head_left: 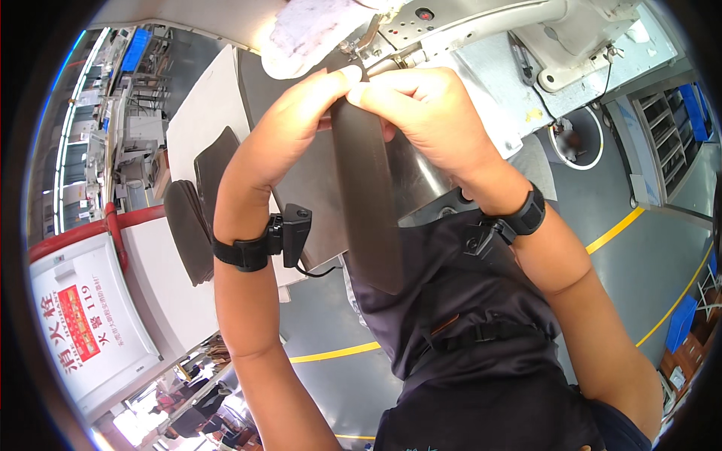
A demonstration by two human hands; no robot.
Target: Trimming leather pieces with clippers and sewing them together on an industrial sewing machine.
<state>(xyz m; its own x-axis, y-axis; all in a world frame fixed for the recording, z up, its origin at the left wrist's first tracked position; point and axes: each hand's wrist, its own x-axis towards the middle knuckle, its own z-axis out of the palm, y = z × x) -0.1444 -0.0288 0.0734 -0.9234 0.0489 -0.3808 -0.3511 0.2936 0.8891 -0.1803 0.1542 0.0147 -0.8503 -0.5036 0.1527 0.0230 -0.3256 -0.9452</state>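
Dark brown leather-like strip (368, 195) looks light and pliable, probably not slippery, best gripped by its edges near the far end. My left hand (308, 105) and right hand (432, 109) pinch that end beside the sewing machine (489, 30), its length running toward me between my forearms.

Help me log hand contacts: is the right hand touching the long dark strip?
Touching. The head view shows the right hand at the upper end of the long dark strip, its thumb lying on the strip's face.
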